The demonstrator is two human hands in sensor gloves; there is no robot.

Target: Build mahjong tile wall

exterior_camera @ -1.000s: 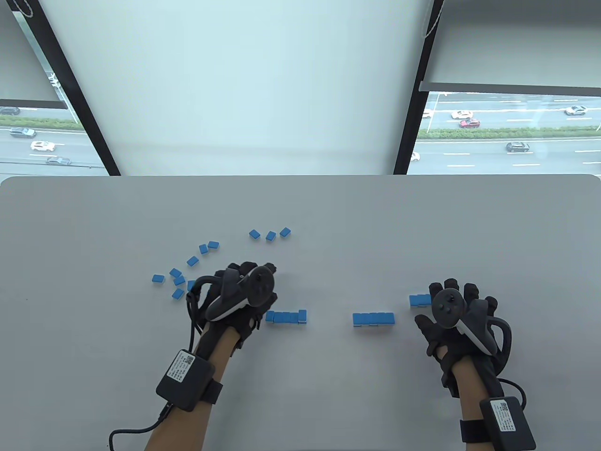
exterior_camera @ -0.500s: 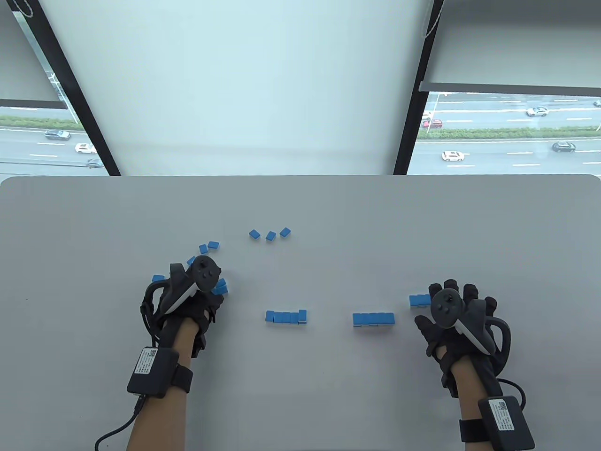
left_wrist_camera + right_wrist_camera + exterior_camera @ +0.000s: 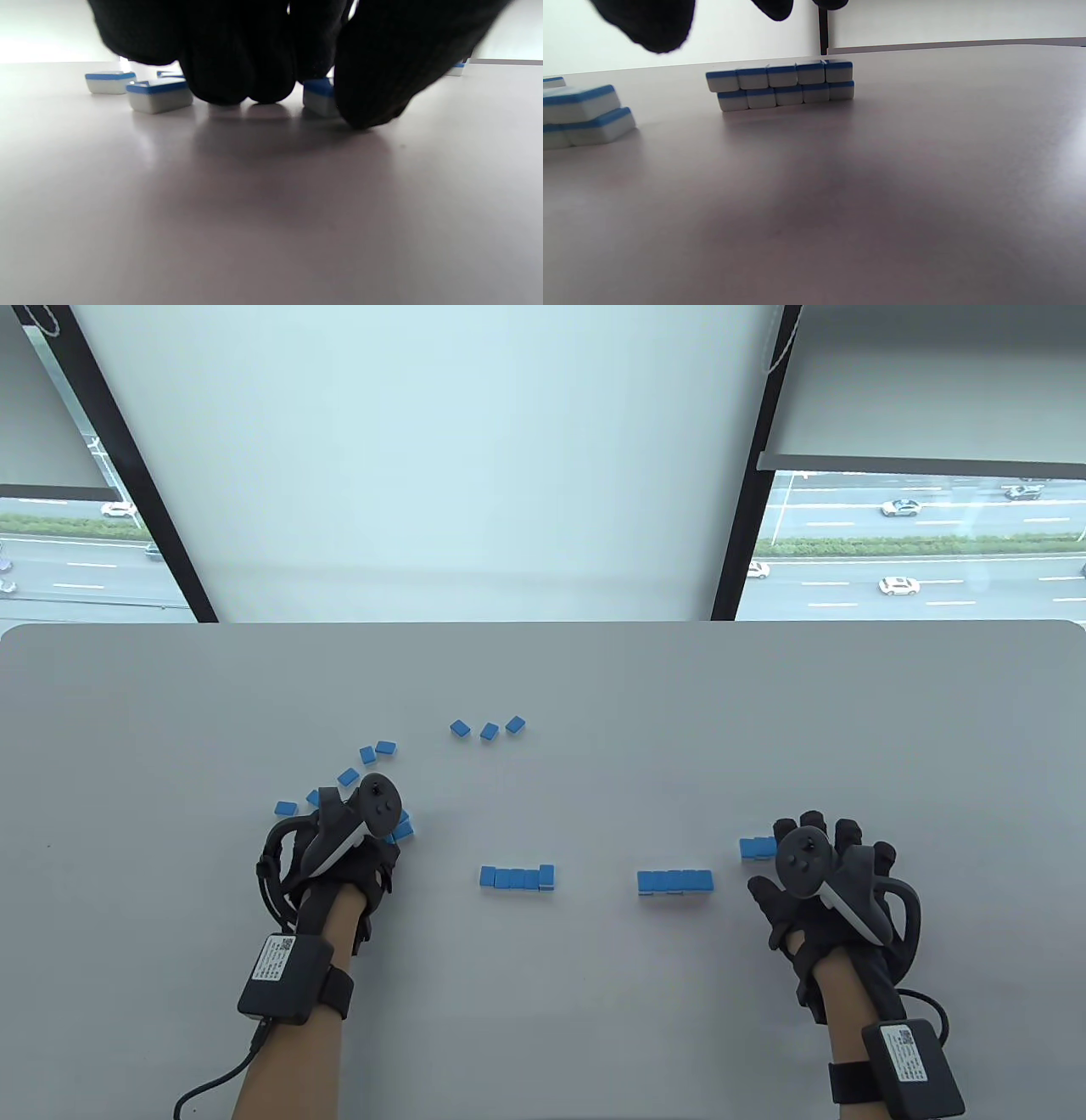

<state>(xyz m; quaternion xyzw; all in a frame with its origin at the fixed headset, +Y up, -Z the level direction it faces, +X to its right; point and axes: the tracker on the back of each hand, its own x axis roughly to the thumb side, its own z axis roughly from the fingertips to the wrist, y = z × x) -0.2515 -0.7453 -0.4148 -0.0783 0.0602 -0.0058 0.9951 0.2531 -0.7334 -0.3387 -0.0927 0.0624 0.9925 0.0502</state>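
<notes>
worktop point(image 3: 543, 1001) has bare room at lower centre and along the far edge. left hand point(image 3: 344, 848) sits on the loose tiles point(image 3: 365, 755) at centre left, fingers point(image 3: 237, 55) curled together, tips down around one tile point(image 3: 318, 95); whether it grips it i cannot tell. right hand point(image 3: 827, 874) lies flat at lower right, fingers spread, holding nothing, beside a short stack point(image 3: 758, 847). two wall rows point(image 3: 517, 878) point(image 3: 674, 882) sit mid-frame, apart.
</notes>
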